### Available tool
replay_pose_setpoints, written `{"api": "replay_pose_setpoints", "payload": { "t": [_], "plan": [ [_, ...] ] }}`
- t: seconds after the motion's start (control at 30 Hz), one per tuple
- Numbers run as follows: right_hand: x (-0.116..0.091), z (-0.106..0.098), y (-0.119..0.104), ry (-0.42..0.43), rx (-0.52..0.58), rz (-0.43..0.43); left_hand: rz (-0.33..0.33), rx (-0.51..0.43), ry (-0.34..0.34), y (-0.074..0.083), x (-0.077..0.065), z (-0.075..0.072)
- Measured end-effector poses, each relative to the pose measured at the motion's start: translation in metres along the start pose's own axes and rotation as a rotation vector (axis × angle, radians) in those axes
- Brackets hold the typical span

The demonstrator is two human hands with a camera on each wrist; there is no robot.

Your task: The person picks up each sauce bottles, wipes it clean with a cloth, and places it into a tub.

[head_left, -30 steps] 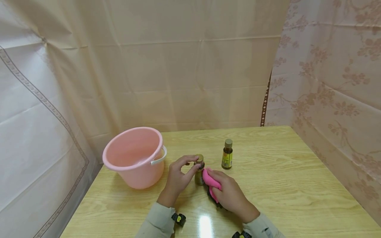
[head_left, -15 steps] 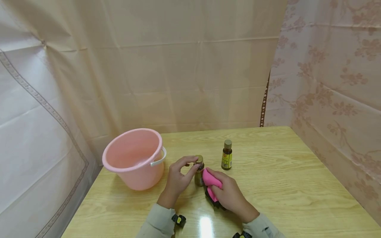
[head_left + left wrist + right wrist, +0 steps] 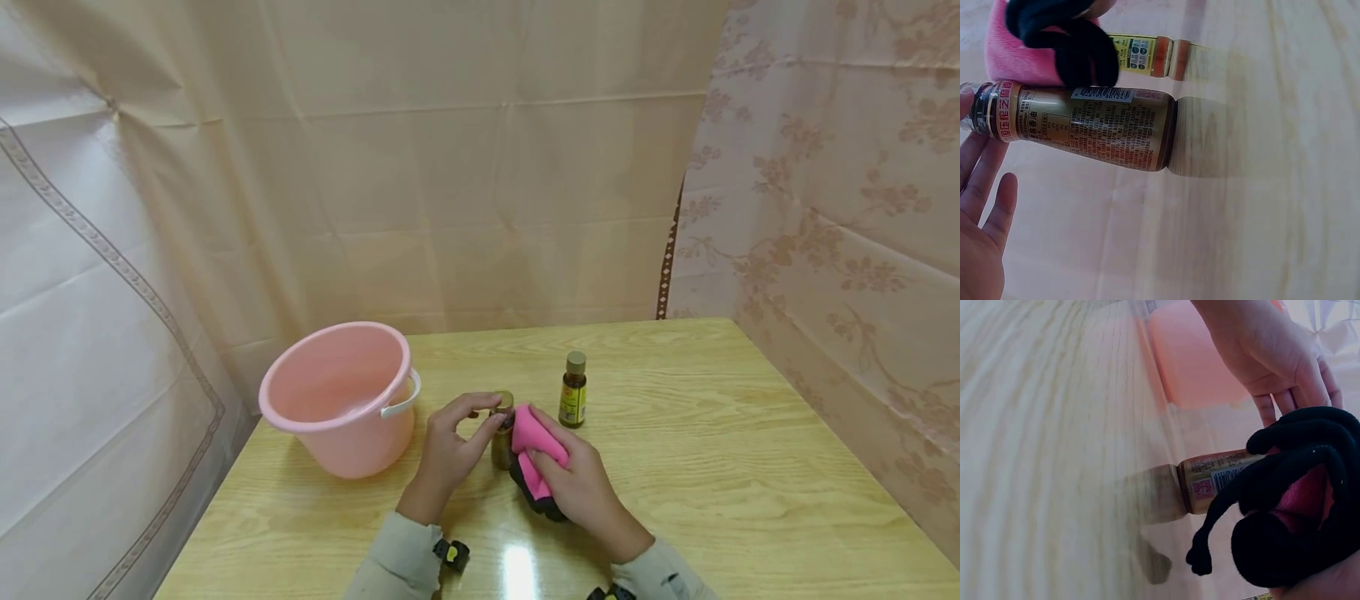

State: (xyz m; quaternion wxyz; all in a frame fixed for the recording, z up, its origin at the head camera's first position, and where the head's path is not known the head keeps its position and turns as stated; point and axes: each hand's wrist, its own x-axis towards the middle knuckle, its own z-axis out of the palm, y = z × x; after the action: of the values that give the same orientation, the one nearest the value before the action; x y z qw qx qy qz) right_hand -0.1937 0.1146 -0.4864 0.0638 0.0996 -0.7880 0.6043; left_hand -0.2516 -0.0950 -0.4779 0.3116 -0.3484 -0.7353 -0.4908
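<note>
A sesame oil bottle [image 3: 502, 452] with a gold cap and brownish label stands upright on the table. My left hand [image 3: 448, 442] pinches it near the cap with thumb and index finger. In the left wrist view the bottle's printed label [image 3: 1094, 125] faces the camera, and the other left fingers extend beside the neck. My right hand [image 3: 583, 482] grips a bunched pink-and-black cloth [image 3: 534, 440] right at the bottle's right side. The cloth's black folds [image 3: 1297, 450] cover the bottle's upper part in the right wrist view.
A second small dark bottle [image 3: 572, 405] with a yellow label and brownish-gold cap stands behind the right hand. To the left is a pink bucket [image 3: 360, 454] with a white handle [image 3: 401, 402]. Fabric curtains [image 3: 480, 200] hang behind and beside the wooden table [image 3: 735, 467].
My right hand and the cloth have shifted slightly upward along the bottle's side, and more of the pink shows. The left hand and the bottle have stayed in place.
</note>
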Motion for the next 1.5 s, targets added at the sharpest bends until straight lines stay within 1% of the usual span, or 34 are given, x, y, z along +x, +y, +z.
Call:
{"api": "replay_pose_setpoints", "payload": {
  "t": [0.1,0.17,0.27,0.33,0.43,0.6,0.8,0.97,1.2,1.33,1.43,1.5],
  "plan": [
    [0.000,0.000,0.000,0.014,-0.005,-0.048,0.008,-0.001,0.003,0.001,0.001,0.000],
    [0.000,0.000,0.001,0.021,-0.028,-0.092,0.013,-0.002,0.004,0.002,0.001,0.000],
    [0.002,-0.001,0.001,0.032,-0.089,-0.148,0.019,-0.008,0.001,0.003,0.002,0.001],
    [0.003,-0.001,0.001,0.041,-0.132,-0.162,0.020,-0.012,-0.003,0.003,0.003,0.003],
    [0.004,-0.002,0.002,0.042,-0.173,-0.146,0.011,-0.008,-0.009,0.002,0.002,0.004],
    [0.005,-0.002,0.005,0.004,-0.218,-0.109,-0.004,0.017,-0.001,0.000,0.001,0.005],
    [0.006,-0.002,0.007,-0.044,-0.277,-0.051,0.006,0.030,0.011,-0.001,0.001,0.004],
    [0.005,-0.002,0.009,-0.083,-0.310,-0.008,0.020,0.028,0.013,0.002,0.003,0.003],
    [0.006,-0.001,0.011,-0.098,-0.395,0.004,0.023,0.027,0.019,0.004,0.002,0.003],
    [0.006,0.000,0.012,-0.108,-0.430,-0.005,0.029,0.023,0.010,0.002,0.001,0.003],
    [0.006,-0.001,0.013,-0.112,-0.431,-0.014,0.029,0.026,0.010,0.001,0.000,0.003],
    [0.005,-0.002,0.012,-0.117,-0.408,-0.015,0.025,0.028,0.010,0.001,0.000,0.003]
  ]
}}
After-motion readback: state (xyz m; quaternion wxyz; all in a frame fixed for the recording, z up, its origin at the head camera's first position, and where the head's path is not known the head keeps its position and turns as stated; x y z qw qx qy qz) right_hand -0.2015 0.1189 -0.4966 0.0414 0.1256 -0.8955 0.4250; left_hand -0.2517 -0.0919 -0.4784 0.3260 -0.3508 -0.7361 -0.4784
